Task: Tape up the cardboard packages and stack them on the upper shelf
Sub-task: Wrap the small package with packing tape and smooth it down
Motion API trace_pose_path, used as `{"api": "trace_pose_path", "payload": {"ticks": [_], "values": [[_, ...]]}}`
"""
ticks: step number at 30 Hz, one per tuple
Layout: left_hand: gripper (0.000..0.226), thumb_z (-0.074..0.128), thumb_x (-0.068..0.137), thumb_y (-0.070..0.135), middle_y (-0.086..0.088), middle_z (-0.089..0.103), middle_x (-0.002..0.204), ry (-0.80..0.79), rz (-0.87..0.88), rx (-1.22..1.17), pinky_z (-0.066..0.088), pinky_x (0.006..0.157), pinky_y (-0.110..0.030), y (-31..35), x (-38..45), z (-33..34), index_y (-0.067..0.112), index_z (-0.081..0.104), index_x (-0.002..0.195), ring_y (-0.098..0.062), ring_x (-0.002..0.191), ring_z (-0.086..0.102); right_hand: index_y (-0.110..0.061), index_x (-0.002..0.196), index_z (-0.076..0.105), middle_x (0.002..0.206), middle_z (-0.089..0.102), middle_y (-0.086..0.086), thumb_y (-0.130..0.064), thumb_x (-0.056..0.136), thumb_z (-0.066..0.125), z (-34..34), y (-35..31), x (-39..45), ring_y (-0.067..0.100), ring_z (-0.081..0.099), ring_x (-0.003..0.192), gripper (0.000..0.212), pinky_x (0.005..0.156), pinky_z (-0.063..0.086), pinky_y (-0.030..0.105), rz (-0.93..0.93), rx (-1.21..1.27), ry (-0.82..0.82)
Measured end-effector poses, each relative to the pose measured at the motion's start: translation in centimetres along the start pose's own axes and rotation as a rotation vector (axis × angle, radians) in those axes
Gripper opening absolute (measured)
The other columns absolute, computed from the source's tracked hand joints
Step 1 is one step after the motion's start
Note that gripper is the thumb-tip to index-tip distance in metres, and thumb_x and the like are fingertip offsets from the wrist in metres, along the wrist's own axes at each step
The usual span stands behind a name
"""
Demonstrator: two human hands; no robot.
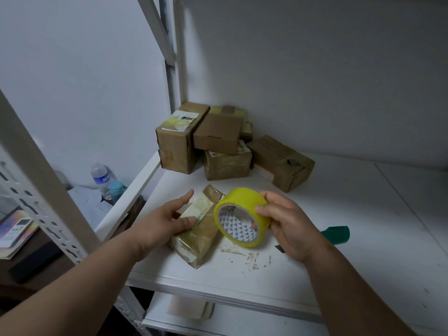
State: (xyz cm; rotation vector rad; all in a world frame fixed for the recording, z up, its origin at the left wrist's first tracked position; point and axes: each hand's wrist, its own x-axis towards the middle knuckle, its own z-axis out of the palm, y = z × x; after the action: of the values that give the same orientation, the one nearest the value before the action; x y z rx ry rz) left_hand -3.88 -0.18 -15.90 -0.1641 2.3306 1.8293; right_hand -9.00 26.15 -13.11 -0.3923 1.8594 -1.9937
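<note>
Shelving of white metal (339, 214), upper board at working height, carries all the task items. Near the front edge lies one flat brown cardboard package (201, 229), wrapped in glossy tape, a pale label on its top face, set at a slant to the shelf edge. The left hand (167, 219) rests on the package's left side, fingers (186, 197) straight and relaxed, gripping nothing. The right hand (288, 221) holds a roll of yellow adhesive tape (240, 217) just above the package's right edge; thumb on the outer band, fingers curled through the white printed core, roll tilted with its opening toward the viewer.

Back corner of the same shelf: a cluster of brown cardboard boxes (218, 141), some taped. One tall box stands at left against the upright; a smaller box sits on top of another at centre; a longer box lies at right, skewed, just beside them.

Behind the right hand, a green plastic handle (338, 235) lies on the board, its working end hidden by the wrist. Scraps of torn tape residue (244, 257) are stuck to the board just in front of the package.

Lower shelf: one pale flat package (191, 309), partly seen.

To the left, beyond the perforated upright, a clear plastic water bottle (100, 178) and a teal-capped container (116, 189) stand on a low surface among papers.
</note>
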Motion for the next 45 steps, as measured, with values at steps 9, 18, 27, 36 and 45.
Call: {"api": "trace_pose_path", "payload": {"ticks": [9,18,27,36,45], "values": [[0.109,-0.011,0.053,0.099,0.02,0.002,0.164,-0.104,0.13,1.141,0.039,0.109,-0.042,0.9,0.1,-0.5,0.055,0.017,0.149,-0.019,0.143,0.028,-0.014,0.093,0.069,0.084,0.07,0.002,-0.04,0.079,0.069,1.9,0.2,1.3,0.013,0.064,0.082,0.03,0.083,0.05,0.034,-0.049,-0.033,-0.02],[0.118,-0.004,0.058,0.093,0.009,-0.009,0.165,-0.209,0.122,1.346,0.002,0.123,-0.045,2.4,-0.5,1.9,0.031,0.002,0.158,-0.014,0.15,-0.016,-0.013,0.106,0.07,0.101,0.076,0.007,-0.048,0.082,0.068,3.4,0.3,1.3,0.019,0.069,0.099,0.043,0.105,0.048,0.045,-0.008,-0.075,-0.024],[0.105,0.007,0.064,0.093,0.017,-0.022,0.161,-0.249,0.01,1.286,-0.003,0.123,-0.046,2.5,-0.7,1.5,0.042,-0.018,0.152,-0.026,0.151,-0.012,-0.023,0.1,0.074,0.101,0.076,0.004,-0.054,0.084,0.066,2.4,0.2,0.4,0.02,0.069,0.099,0.036,0.094,0.05,0.043,-0.054,-0.173,0.03],[0.099,0.023,0.075,0.091,0.022,-0.032,0.155,-0.272,-0.069,1.303,-0.004,0.121,-0.056,2.9,-0.7,1.7,0.044,-0.023,0.149,-0.024,0.151,-0.015,0.0,0.084,0.06,0.062,0.048,0.009,-0.052,0.074,0.077,-1.3,1.0,-1.6,0.022,0.051,0.057,0.055,0.062,0.041,0.035,0.01,-0.038,0.156],[0.111,-0.004,0.058,0.092,0.015,-0.025,0.159,-0.229,0.053,1.476,-0.019,0.113,-0.061,3.1,-0.5,2.8,0.038,-0.011,0.154,-0.023,0.143,-0.036,-0.022,0.066,0.064,0.06,0.055,-0.005,-0.037,0.087,0.064,-1.0,1.8,-2.1,0.011,0.052,0.058,0.026,0.062,0.038,0.029,0.052,-0.065,0.099]]}}
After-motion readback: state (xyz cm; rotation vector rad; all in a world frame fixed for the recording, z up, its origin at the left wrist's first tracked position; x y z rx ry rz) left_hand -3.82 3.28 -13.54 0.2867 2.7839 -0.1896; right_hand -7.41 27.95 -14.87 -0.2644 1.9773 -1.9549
